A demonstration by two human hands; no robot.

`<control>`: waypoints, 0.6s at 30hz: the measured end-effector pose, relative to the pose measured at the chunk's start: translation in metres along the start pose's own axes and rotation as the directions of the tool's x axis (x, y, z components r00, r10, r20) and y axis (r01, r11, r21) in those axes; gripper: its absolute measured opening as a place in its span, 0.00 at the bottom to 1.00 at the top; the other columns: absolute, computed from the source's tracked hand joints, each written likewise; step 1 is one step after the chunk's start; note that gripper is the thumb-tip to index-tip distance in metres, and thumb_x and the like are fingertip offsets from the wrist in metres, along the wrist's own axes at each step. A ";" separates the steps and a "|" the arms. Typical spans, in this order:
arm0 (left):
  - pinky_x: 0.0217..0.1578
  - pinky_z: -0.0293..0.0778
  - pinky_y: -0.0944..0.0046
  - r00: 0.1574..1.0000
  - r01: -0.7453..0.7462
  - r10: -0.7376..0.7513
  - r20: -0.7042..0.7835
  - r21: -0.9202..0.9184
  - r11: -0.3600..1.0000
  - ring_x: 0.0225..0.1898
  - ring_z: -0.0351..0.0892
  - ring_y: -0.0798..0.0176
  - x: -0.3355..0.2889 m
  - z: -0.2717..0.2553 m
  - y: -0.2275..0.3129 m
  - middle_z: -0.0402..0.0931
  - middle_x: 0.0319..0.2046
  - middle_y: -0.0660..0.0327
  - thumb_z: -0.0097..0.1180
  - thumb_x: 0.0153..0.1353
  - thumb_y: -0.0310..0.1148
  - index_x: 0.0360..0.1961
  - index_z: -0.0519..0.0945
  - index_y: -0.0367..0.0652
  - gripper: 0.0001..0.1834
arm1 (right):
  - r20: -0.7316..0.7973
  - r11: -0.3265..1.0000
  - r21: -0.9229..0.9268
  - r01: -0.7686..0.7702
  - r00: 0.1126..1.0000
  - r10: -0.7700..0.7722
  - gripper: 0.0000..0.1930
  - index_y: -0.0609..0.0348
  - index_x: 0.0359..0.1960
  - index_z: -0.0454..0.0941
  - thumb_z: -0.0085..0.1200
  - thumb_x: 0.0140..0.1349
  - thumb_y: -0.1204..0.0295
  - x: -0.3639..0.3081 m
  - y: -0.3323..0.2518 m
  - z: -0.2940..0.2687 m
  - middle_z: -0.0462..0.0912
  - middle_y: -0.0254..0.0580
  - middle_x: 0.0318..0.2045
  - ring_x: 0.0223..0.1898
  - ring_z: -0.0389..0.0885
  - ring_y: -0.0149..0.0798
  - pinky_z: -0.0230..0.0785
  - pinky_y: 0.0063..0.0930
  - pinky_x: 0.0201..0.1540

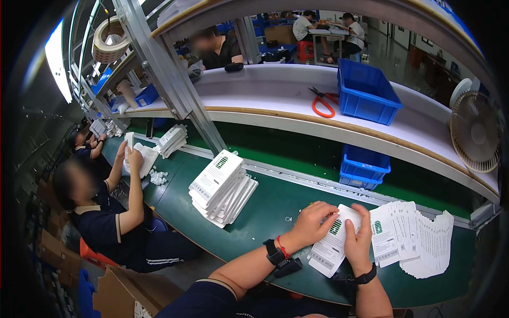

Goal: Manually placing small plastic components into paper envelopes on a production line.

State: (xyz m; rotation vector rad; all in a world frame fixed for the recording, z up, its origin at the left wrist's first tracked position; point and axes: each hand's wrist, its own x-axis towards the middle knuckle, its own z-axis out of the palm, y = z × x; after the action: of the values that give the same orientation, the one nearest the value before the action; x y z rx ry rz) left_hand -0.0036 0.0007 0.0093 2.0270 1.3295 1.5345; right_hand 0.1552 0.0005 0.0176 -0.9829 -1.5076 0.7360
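Note:
Between my hands is a flat white carton with green print, tilted over the table, with another white piece partly showing under its lower end. My left hand has its fingertips pinched at the carton's upper left corner. On the other side, my right hand grips the carton's right edge, thumb on the front face and fingers behind the top. To the right of it, flat white cartons lie fanned out, overlapping white printed pieces. Left of my hands stands a tall stack of white cartons.
The green table runs left to a co-worker holding a white piece. Ahead is a shelf with red-handled scissors, a blue bin and a fan. More blue bins sit beneath it.

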 end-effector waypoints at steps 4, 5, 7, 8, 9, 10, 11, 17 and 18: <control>0.32 0.72 0.63 1.000 -0.020 0.020 -0.011 -0.014 1.000 0.26 0.79 0.60 -0.001 0.003 0.003 0.80 0.27 0.57 0.61 0.56 0.25 0.34 0.81 0.37 0.05 | 0.189 0.998 -0.025 -0.051 0.980 0.055 0.09 0.64 0.45 0.76 0.50 0.64 0.79 -0.003 0.009 -0.008 0.81 0.48 0.39 0.41 0.81 0.38 0.71 0.27 0.44; 0.32 0.72 0.63 1.000 -0.020 0.019 -0.011 -0.014 1.000 0.26 0.79 0.60 -0.001 0.002 0.004 0.80 0.27 0.57 0.61 0.56 0.25 0.34 0.81 0.37 0.05 | 0.189 0.998 -0.025 -0.052 0.980 0.055 0.09 0.64 0.45 0.76 0.50 0.64 0.79 -0.003 0.009 -0.007 0.81 0.48 0.39 0.41 0.81 0.38 0.71 0.27 0.44; 0.29 0.72 0.65 0.998 -0.027 0.028 0.048 -0.028 0.999 0.24 0.78 0.61 0.000 0.000 0.006 0.79 0.25 0.58 0.61 0.56 0.25 0.33 0.81 0.37 0.05 | 0.160 0.997 0.007 -0.073 0.985 0.071 0.08 0.64 0.43 0.77 0.51 0.64 0.79 -0.004 0.008 -0.004 0.82 0.48 0.38 0.40 0.81 0.38 0.71 0.27 0.44; 0.29 0.72 0.65 0.999 -0.026 0.028 0.047 -0.027 0.999 0.24 0.78 0.61 -0.001 0.000 0.005 0.79 0.25 0.58 0.61 0.56 0.25 0.33 0.81 0.37 0.05 | 0.161 0.997 0.008 -0.072 0.984 0.070 0.08 0.64 0.43 0.77 0.51 0.64 0.79 -0.004 0.007 -0.004 0.82 0.48 0.38 0.40 0.81 0.38 0.71 0.27 0.44; 0.27 0.71 0.66 0.998 -0.017 0.021 0.057 -0.063 0.998 0.23 0.78 0.63 -0.002 0.001 0.004 0.78 0.24 0.58 0.61 0.56 0.25 0.33 0.81 0.37 0.04 | 0.163 0.999 0.010 -0.048 0.986 0.046 0.07 0.65 0.42 0.77 0.52 0.64 0.79 -0.003 0.006 -0.003 0.82 0.47 0.37 0.39 0.82 0.37 0.71 0.27 0.43; 0.25 0.71 0.67 0.998 -0.008 0.014 0.067 -0.098 0.995 0.22 0.77 0.64 -0.003 0.002 0.003 0.77 0.23 0.59 0.61 0.56 0.25 0.33 0.81 0.37 0.04 | 0.165 1.000 0.013 -0.024 0.986 0.022 0.07 0.65 0.42 0.78 0.53 0.63 0.78 -0.003 0.006 -0.002 0.83 0.47 0.36 0.38 0.82 0.37 0.71 0.26 0.42; 0.25 0.71 0.67 0.998 -0.008 0.015 0.067 -0.099 0.995 0.22 0.77 0.64 -0.003 0.002 0.003 0.77 0.23 0.59 0.61 0.56 0.25 0.33 0.81 0.37 0.04 | 0.165 1.000 0.013 -0.024 0.986 0.022 0.07 0.65 0.42 0.78 0.53 0.63 0.78 -0.004 0.007 -0.003 0.83 0.47 0.36 0.38 0.82 0.37 0.71 0.26 0.42; 0.20 0.67 0.69 0.998 0.008 -0.001 0.068 -0.110 0.994 0.19 0.72 0.68 -0.003 0.002 0.004 0.75 0.22 0.60 0.61 0.56 0.24 0.32 0.81 0.37 0.03 | 0.181 0.998 0.022 -0.064 0.982 0.059 0.05 0.65 0.39 0.79 0.56 0.62 0.78 -0.005 0.012 -0.002 0.84 0.45 0.32 0.33 0.82 0.34 0.72 0.25 0.38; 0.20 0.67 0.69 0.998 0.014 -0.007 0.067 -0.109 0.994 0.19 0.71 0.68 -0.003 0.002 0.004 0.74 0.21 0.61 0.61 0.56 0.24 0.32 0.81 0.37 0.03 | 0.184 0.998 0.027 -0.062 0.981 0.056 0.06 0.65 0.39 0.79 0.56 0.62 0.78 -0.005 0.012 -0.001 0.84 0.45 0.32 0.33 0.81 0.34 0.72 0.25 0.38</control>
State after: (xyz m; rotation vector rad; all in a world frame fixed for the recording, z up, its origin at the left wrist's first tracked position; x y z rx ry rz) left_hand 0.0001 -0.0035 0.0099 1.9825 1.2022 1.4878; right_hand 0.1587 0.0014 0.0049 -0.9590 -1.6255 0.9112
